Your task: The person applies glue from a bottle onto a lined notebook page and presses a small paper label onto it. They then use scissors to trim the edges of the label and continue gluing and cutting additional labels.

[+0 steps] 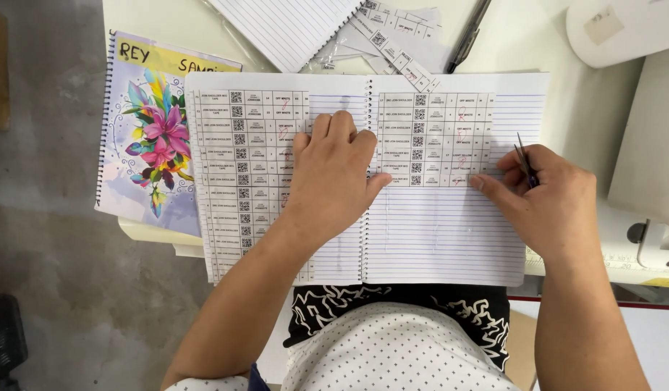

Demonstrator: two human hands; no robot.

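Observation:
An open spiral notebook (435,239) with lined pages lies in front of me, with rows of small printed code labels stuck on both pages. My left hand (333,172) rests flat on the left page near the spiral binding, fingers together, holding the page down. My right hand (548,199) is on the right page beside the lowest row of labels (432,174), its thumb pressing the page. That hand grips thin metal tweezers (524,158), tips pointing up and away.
A closed notebook with a flower cover (150,141) lies to the left, partly under the open one. Another lined pad (291,25), loose label strips (396,40) and a dark pen (468,32) lie at the back. A white sewing machine (642,145) stands at the right.

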